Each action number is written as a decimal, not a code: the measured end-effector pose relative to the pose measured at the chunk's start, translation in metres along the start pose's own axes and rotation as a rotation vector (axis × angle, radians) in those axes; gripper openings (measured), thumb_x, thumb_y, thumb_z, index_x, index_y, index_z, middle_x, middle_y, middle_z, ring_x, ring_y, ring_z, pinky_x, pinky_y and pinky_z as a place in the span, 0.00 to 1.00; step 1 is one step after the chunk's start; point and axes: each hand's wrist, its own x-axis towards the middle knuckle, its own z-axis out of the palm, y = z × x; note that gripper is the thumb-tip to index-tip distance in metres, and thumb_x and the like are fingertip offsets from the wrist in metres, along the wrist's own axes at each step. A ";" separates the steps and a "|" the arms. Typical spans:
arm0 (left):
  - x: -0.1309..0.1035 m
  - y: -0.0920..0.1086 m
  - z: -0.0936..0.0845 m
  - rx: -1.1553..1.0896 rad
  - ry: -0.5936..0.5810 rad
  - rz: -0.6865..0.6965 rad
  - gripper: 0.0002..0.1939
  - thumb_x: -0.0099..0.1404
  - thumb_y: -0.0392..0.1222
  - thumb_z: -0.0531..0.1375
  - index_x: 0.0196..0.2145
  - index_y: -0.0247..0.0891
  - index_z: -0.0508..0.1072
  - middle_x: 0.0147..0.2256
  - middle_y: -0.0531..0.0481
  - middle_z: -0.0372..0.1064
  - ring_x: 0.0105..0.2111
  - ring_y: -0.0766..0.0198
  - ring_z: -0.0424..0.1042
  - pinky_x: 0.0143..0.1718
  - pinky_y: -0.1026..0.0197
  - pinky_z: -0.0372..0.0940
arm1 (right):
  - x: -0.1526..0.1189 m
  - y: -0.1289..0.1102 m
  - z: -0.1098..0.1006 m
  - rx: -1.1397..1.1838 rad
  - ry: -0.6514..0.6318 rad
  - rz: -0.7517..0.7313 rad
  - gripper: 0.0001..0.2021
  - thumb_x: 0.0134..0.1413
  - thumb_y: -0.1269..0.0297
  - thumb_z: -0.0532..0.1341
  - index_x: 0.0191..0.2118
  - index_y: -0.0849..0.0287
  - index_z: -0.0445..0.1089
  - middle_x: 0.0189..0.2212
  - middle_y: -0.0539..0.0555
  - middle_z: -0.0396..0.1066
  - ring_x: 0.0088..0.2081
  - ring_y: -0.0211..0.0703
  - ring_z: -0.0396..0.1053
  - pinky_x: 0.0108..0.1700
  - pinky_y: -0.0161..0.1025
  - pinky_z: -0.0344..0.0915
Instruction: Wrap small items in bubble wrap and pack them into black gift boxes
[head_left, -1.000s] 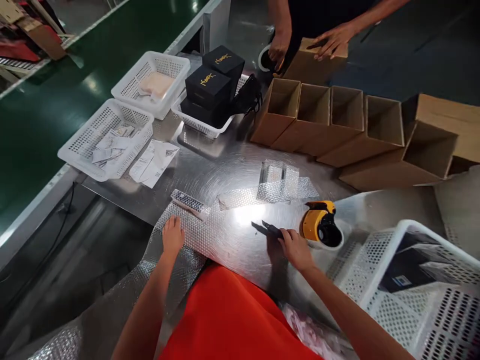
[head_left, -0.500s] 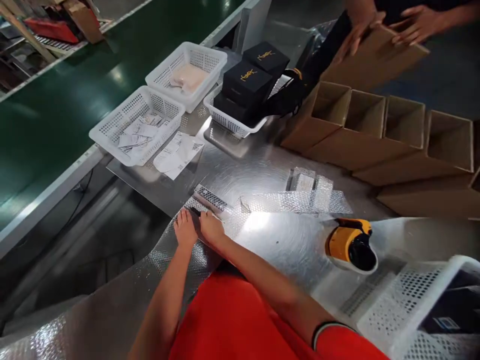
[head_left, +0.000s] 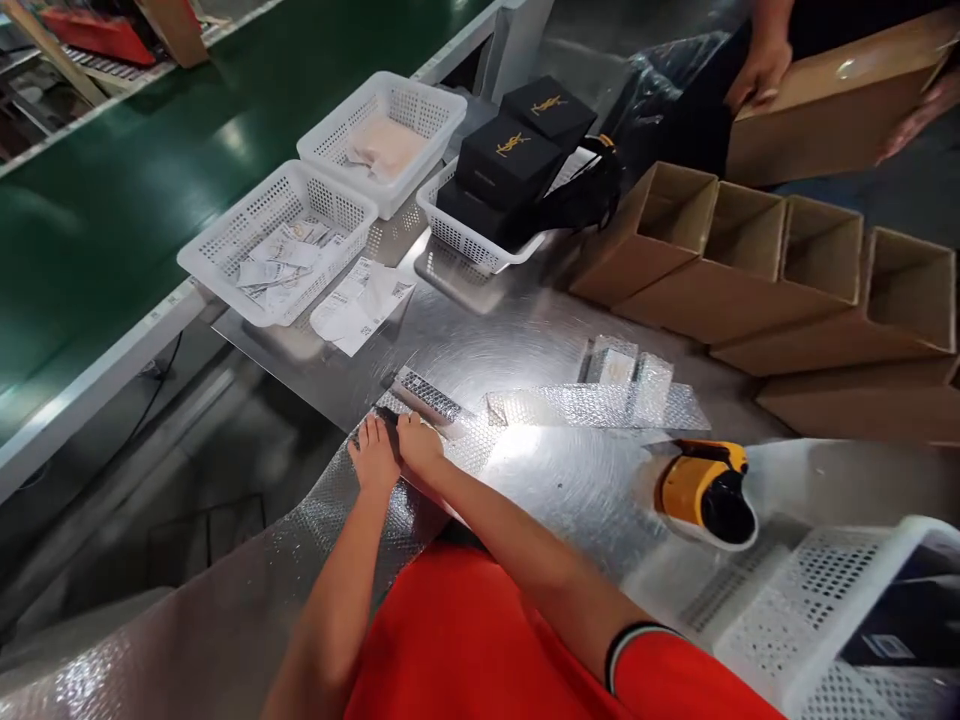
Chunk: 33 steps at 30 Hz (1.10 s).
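Note:
At the table's near edge, my left hand (head_left: pixel 375 458) lies over the left side of a small dark box (head_left: pixel 388 420), its fingers pointing forward and pressed against it. My right hand (head_left: pixel 418 444) grips the same box from the right with bent fingers. Most of the box is hidden under my hands. Beneath it runs a long sheet of bubble wrap (head_left: pixel 322 505), which hangs off the edge toward the lower left. Just beyond my hands lies a narrow strip wrapped in bubble wrap (head_left: pixel 427 394).
White baskets (head_left: pixel 196 262) hold papers, a pale packet and black boxes (head_left: pixel 510 160). A paper sheet (head_left: pixel 364 305), wrapped items (head_left: pixel 619 385) and a yellow-and-black scanner (head_left: pixel 701 490) lie around. Open cartons (head_left: pixel 675 265) line the right; a co-worker's hand (head_left: pixel 763 72) holds another carton (head_left: pixel 832 110).
My hands keep nearly the same place on the dark box. The co-worker's carton has moved right and turned, with the hands now at its sides. My view has shifted slightly.

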 end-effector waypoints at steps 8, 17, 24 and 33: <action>0.000 -0.001 -0.003 0.047 -0.039 0.001 0.39 0.65 0.50 0.58 0.70 0.40 0.51 0.71 0.38 0.44 0.69 0.44 0.48 0.64 0.32 0.51 | -0.049 0.058 0.028 0.029 -0.036 0.020 0.17 0.67 0.71 0.48 0.58 0.65 0.60 0.50 0.68 0.69 0.46 0.51 0.75 0.43 0.42 0.71; 0.003 -0.001 -0.006 0.068 -0.099 -0.009 0.42 0.65 0.54 0.57 0.71 0.37 0.48 0.72 0.35 0.40 0.70 0.42 0.46 0.64 0.32 0.51 | -0.195 0.189 0.075 0.025 -0.054 0.245 0.18 0.69 0.66 0.44 0.56 0.58 0.65 0.47 0.63 0.70 0.38 0.49 0.76 0.34 0.40 0.67; -0.011 0.011 -0.009 0.090 0.086 0.087 0.37 0.63 0.45 0.61 0.66 0.30 0.60 0.70 0.28 0.45 0.68 0.37 0.49 0.65 0.35 0.50 | -0.222 0.257 0.098 -0.086 0.314 0.606 0.19 0.64 0.67 0.52 0.57 0.67 0.64 0.44 0.71 0.70 0.44 0.59 0.73 0.42 0.50 0.68; -0.015 0.010 -0.005 0.072 -0.009 0.151 0.30 0.66 0.40 0.56 0.64 0.33 0.63 0.67 0.32 0.55 0.66 0.42 0.56 0.63 0.41 0.57 | -0.074 0.126 -0.012 0.065 0.471 -0.024 0.32 0.61 0.54 0.58 0.66 0.63 0.55 0.65 0.71 0.53 0.65 0.63 0.51 0.64 0.58 0.53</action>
